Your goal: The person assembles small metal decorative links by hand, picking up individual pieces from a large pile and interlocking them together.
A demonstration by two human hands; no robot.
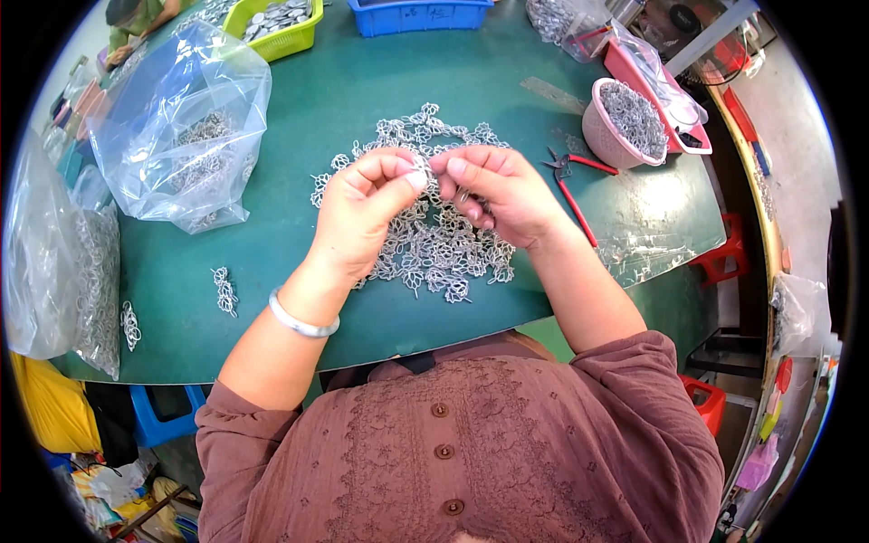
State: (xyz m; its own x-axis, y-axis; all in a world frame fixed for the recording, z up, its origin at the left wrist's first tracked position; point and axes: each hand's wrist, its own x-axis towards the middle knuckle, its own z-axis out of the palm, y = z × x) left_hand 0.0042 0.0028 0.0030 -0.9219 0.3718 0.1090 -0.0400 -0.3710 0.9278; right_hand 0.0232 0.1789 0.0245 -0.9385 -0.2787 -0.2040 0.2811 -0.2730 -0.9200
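Over a heap of silver bent-wire pieces my two hands meet fingertip to fingertip. My left hand, a pale bangle on its wrist, pinches a small silver wire piece between thumb and index finger. The fingers of my right hand are closed by the same piece, and a bit of silver wire shows among its curled fingers. Whether both hands grip the one piece is too small to make out. Red-handled pliers lie spread to the right of my right hand.
A clear plastic bag of wire pieces stands left, a fuller bag nearer. A pink basket of wire is at right. A green basket and blue bin stand at the back. Another person sits far left.
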